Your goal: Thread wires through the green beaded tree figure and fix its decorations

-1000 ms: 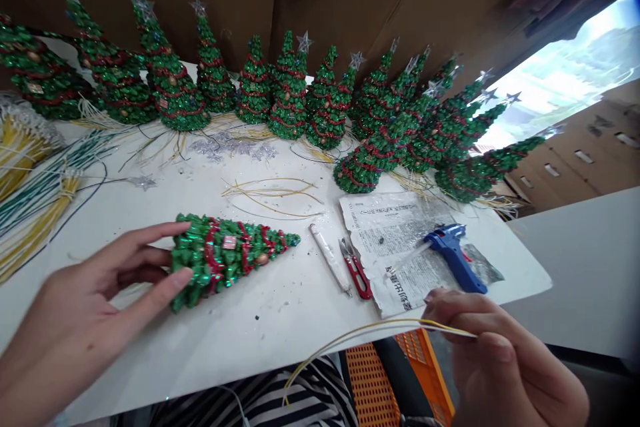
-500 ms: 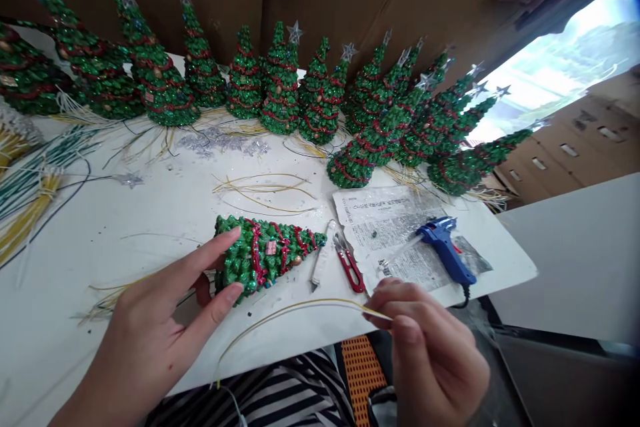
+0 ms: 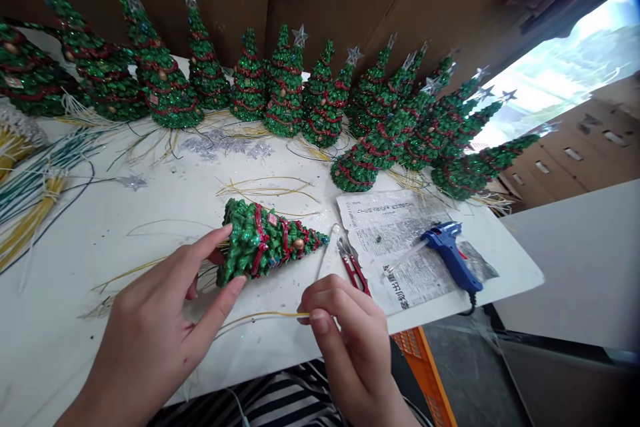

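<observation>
A small green glittery Christmas tree [image 3: 270, 240] with red garlands lies on its side, its tip toward the right. My left hand [image 3: 155, 320] grips its base between thumb and fingers. In my right hand [image 3: 350, 333], thumb and forefinger pinch the end of a thin yellow wire [image 3: 265, 314], which runs left toward my left hand; its far end is hidden there. Red-handled thread snips [image 3: 356, 273] lie just beyond my right hand, beside a narrow whitish stick-like piece [image 3: 330, 250]. Loose yellow wires [image 3: 270, 187] lie behind the tree.
Several finished-looking trees [image 3: 283, 93] stand along the table's back. A blue glue gun [image 3: 453, 257] rests on newspaper [image 3: 400, 213] at right. Clear plastic stars [image 3: 220, 143] are scattered behind; bundled yellow and green wires [image 3: 45, 207] lie at left. An orange crate [image 3: 425, 373] sits below the table edge.
My right hand has moved left toward the tree, bringing the yellow wire with it. The tree has turned slightly in my left hand, and the view has shifted a little.
</observation>
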Demonstrator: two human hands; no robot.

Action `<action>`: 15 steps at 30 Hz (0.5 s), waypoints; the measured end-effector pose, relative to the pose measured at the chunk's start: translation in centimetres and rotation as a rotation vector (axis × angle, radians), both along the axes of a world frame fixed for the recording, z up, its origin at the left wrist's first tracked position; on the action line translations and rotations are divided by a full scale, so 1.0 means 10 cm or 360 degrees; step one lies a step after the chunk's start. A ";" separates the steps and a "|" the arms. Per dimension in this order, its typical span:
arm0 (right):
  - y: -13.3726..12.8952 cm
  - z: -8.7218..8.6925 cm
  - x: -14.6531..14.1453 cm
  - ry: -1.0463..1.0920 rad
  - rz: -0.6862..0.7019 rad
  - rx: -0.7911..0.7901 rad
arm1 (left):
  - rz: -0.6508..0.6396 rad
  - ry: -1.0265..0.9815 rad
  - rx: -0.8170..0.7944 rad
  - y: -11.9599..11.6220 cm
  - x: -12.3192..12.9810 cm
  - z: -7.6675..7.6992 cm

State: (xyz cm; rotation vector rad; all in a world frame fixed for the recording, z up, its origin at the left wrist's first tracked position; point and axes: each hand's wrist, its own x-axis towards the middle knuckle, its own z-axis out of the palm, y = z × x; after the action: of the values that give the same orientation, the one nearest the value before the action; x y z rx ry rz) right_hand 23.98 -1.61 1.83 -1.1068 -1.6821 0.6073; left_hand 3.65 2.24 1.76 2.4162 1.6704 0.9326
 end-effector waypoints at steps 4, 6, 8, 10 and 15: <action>0.05 -0.04 -0.02 0.0014 0.0021 -0.0071 | 0.0035 0.0056 -0.0014 0.04 0.00 0.00; 0.07 -0.05 -0.02 0.0014 0.0029 -0.0087 | 0.0032 0.0041 -0.0011 0.06 0.00 0.00; 0.07 -0.06 -0.02 0.0026 0.0031 -0.0092 | 0.0019 0.0008 -0.0020 0.06 -0.01 -0.01; 0.06 -0.06 -0.01 0.0056 0.0017 -0.0092 | 0.0022 -0.0026 -0.0024 0.04 -0.04 -0.02; 0.02 -0.04 -0.03 0.0078 0.0016 -0.0034 | 0.0036 -0.0259 0.0009 -0.13 -0.05 -0.03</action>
State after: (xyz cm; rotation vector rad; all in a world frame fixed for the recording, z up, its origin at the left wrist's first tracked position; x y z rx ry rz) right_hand 23.72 -1.41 1.43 -1.0907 -1.6438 0.6551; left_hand 3.18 0.92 1.50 2.2606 1.6432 1.1052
